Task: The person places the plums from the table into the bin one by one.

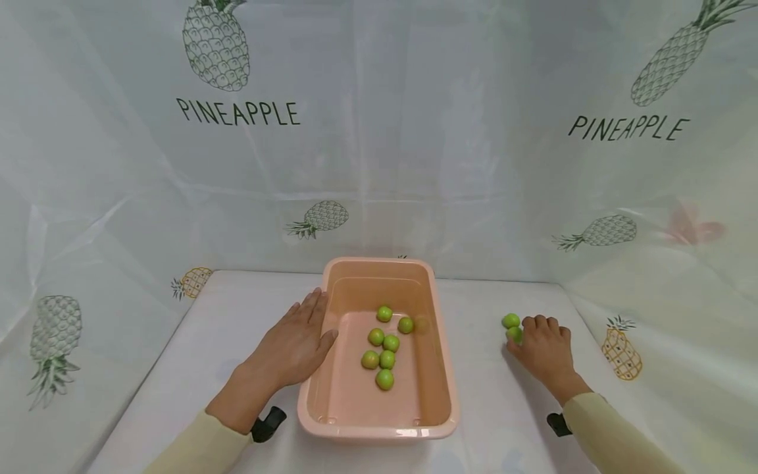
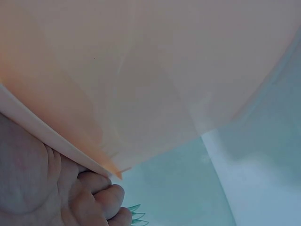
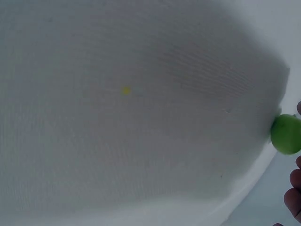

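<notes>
My left hand (image 1: 293,342) rests along the left rim of a peach-coloured plastic basin (image 1: 377,432), its fingers straight. In the left wrist view the palm and fingers lie against the outside of the basin wall (image 2: 131,70). Several small round green fruits (image 1: 384,379) lie loose on the basin floor. Off to the right, my right hand (image 1: 541,349) pinches a small green fruit (image 1: 514,334) between thumb and fingers, low over the white tabletop. Just beyond it sits another green fruit (image 1: 511,320). At the right edge of the right wrist view, fingertips (image 3: 295,181) show beside a green fruit (image 3: 286,134).
A white cloth covers the table (image 1: 480,395). Translucent sheeting (image 1: 408,131) printed with pineapples hangs behind and at both sides. Black straps (image 1: 269,424) sit at the wrists, below pale sleeves (image 1: 201,447).
</notes>
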